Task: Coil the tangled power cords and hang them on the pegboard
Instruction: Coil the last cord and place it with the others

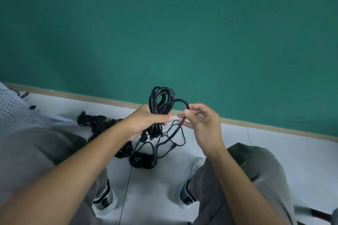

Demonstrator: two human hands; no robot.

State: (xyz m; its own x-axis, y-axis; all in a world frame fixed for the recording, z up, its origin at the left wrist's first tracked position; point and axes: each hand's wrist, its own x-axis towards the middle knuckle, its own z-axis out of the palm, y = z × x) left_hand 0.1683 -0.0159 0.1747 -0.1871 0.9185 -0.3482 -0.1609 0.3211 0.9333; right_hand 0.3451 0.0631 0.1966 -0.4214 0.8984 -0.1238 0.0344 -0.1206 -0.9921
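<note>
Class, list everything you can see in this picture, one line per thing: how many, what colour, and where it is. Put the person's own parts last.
Coiled power cord: one, black, held up before the wall.
Loose cords: a tangled pile, number unclear, black, on the floor between the knees.
Pegboard: one, white with dark holes, at the far left edge.
Wall: one, green, behind everything.
Baseboard: one strip, tan, where wall meets floor.
Floor: white tiles.
Trousers: grey, on both legs.
Shoes: two, white and black, on the floor.
Left hand: grip round the coil's middle.
Right hand: pinches the cord's free strand.
</note>
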